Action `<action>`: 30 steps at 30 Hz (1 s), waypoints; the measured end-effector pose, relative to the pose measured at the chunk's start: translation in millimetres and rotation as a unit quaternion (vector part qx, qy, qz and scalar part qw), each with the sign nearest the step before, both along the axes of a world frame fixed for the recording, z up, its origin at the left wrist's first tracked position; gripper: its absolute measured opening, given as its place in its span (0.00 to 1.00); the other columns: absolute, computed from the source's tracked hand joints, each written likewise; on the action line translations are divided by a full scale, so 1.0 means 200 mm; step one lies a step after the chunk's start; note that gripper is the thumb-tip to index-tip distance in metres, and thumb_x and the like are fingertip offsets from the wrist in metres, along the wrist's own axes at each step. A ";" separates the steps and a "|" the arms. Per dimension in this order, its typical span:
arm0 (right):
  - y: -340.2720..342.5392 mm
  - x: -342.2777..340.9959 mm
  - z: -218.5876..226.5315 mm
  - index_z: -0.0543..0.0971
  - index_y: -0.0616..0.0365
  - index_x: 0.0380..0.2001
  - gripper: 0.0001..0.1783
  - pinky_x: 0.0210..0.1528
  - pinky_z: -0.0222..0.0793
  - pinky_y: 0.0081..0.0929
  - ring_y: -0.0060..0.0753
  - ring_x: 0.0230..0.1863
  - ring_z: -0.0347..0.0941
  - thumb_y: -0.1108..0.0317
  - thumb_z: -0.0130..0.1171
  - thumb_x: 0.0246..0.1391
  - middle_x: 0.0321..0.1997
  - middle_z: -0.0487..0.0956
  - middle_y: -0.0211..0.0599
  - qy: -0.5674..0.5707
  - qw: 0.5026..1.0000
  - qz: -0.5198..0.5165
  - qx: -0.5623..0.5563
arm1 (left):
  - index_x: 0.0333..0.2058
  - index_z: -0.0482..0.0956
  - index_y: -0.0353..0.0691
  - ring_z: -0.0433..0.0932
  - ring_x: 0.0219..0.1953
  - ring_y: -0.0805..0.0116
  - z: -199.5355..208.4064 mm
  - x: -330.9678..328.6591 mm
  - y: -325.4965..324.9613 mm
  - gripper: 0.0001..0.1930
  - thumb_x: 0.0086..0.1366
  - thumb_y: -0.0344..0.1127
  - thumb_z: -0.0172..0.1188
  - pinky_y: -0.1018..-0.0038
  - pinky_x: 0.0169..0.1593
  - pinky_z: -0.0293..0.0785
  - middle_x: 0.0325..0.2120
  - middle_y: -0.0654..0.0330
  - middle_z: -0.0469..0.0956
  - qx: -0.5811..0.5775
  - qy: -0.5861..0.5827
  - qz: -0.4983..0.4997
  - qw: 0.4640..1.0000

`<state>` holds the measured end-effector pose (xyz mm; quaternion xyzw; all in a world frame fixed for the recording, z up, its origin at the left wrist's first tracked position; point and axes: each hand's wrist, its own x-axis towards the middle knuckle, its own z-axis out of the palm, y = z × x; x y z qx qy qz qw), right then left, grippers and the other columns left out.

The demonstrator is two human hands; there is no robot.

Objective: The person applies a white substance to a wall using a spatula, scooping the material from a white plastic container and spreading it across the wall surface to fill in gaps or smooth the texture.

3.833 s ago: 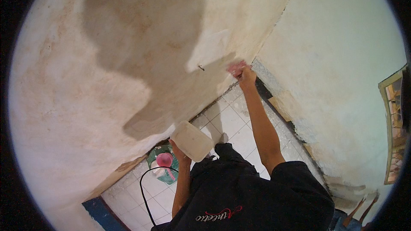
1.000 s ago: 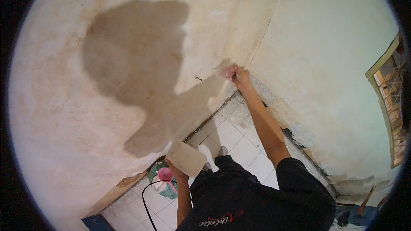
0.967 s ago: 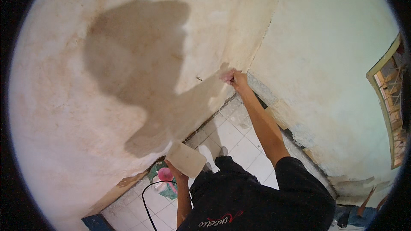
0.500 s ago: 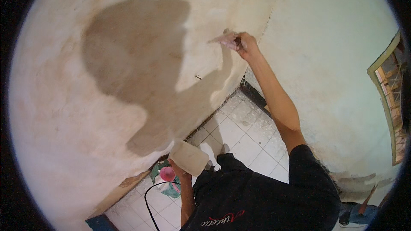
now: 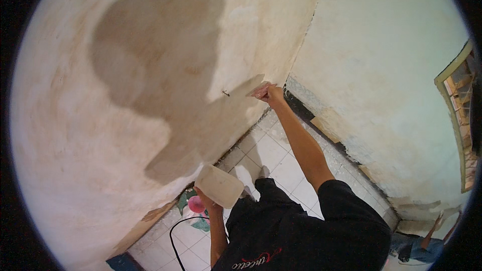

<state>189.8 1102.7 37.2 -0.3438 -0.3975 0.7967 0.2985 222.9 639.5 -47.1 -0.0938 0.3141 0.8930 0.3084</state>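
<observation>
My right hand (image 5: 274, 96) is closed on a flat, pinkish putty scraper (image 5: 260, 91), its blade at the patchy cream wall (image 5: 241, 35) close to the room's corner. Whether the blade touches the wall is hard to tell. Lower down, my left hand (image 5: 207, 199) grips a whitish rectangular plastic tub (image 5: 219, 186) by its side, in front of my body. The tub's contents are too pale to make out. A large shadow of my head and arm falls over the wall.
A small hook or nail (image 5: 226, 93) sticks out of the wall. On the white tiled floor (image 5: 188, 236) lie a pink round container (image 5: 196, 204), something green beneath it, and a black cable (image 5: 171, 238). A framed window (image 5: 456, 120) is in the right wall.
My right hand has come down the wall with the scraper, from higher up to near the floor corner. My left hand still holds the tub in about the same place.
</observation>
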 end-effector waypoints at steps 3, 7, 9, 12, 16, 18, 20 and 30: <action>-0.01 -0.11 -0.01 0.72 0.69 0.28 0.07 0.33 0.79 0.43 0.42 0.26 0.76 0.75 0.46 0.53 0.25 0.75 0.46 0.029 0.999 0.017 0.025 | 0.59 0.62 0.45 0.70 0.54 0.58 0.03 0.00 -0.01 0.33 0.68 0.64 0.35 0.58 0.58 0.67 0.54 0.59 0.68 -0.020 0.014 0.006 1.000; 0.11 -0.23 0.29 0.71 0.77 0.29 0.10 0.33 0.81 0.43 0.48 0.29 0.78 0.76 0.45 0.53 0.26 0.75 0.50 -0.027 0.997 -0.020 0.064 | 0.59 0.61 0.45 0.70 0.54 0.57 0.10 0.02 0.01 0.33 0.68 0.64 0.34 0.58 0.58 0.67 0.55 0.58 0.68 -0.040 0.056 0.000 0.998; 0.10 -0.19 0.54 0.70 0.78 0.30 0.11 0.33 0.82 0.43 0.49 0.31 0.78 0.77 0.44 0.53 0.28 0.75 0.52 0.002 0.998 -0.006 0.068 | 0.59 0.61 0.45 0.69 0.55 0.57 0.11 0.03 0.04 0.33 0.68 0.64 0.35 0.58 0.58 0.67 0.55 0.58 0.68 -0.043 0.056 0.003 0.997; 0.09 -0.10 0.92 0.70 0.78 0.33 0.11 0.35 0.82 0.40 0.48 0.34 0.78 0.77 0.43 0.54 0.33 0.75 0.53 0.096 0.991 0.023 0.089 | 0.60 0.61 0.45 0.69 0.55 0.57 0.08 0.01 0.08 0.34 0.67 0.64 0.35 0.58 0.57 0.67 0.55 0.58 0.68 -0.038 0.036 -0.005 0.999; 0.08 0.01 1.23 0.71 0.77 0.35 0.11 0.34 0.82 0.37 0.44 0.34 0.78 0.78 0.42 0.54 0.35 0.76 0.53 0.116 0.984 -0.005 0.132 | 0.59 0.60 0.44 0.68 0.55 0.57 -0.01 -0.04 0.13 0.34 0.68 0.65 0.31 0.59 0.59 0.65 0.55 0.57 0.67 -0.025 0.040 -0.024 0.999; 0.06 0.07 1.26 0.72 0.74 0.38 0.13 0.31 0.80 0.33 0.39 0.31 0.77 0.79 0.41 0.53 0.35 0.77 0.50 0.127 0.982 -0.029 0.138 | 0.59 0.60 0.44 0.69 0.55 0.56 -0.05 -0.06 0.14 0.34 0.69 0.64 0.30 0.59 0.60 0.64 0.56 0.56 0.67 -0.029 0.033 -0.024 0.999; 0.08 0.12 1.12 0.72 0.71 0.38 0.11 0.34 0.79 0.34 0.38 0.35 0.76 0.79 0.44 0.53 0.38 0.76 0.45 0.118 0.986 -0.050 0.107 | 0.59 0.60 0.44 0.69 0.54 0.56 -0.08 -0.08 0.12 0.33 0.69 0.64 0.30 0.59 0.59 0.65 0.55 0.57 0.67 -0.049 0.024 -0.013 0.998; 0.10 -0.11 -0.23 0.72 0.71 0.30 0.06 0.30 0.80 0.45 0.40 0.23 0.75 0.79 0.47 0.51 0.23 0.75 0.44 0.067 0.995 -0.035 -0.064 | 0.57 0.63 0.44 0.70 0.53 0.60 0.09 -0.10 0.13 0.31 0.69 0.62 0.32 0.62 0.57 0.68 0.52 0.58 0.69 -0.075 0.024 0.011 0.997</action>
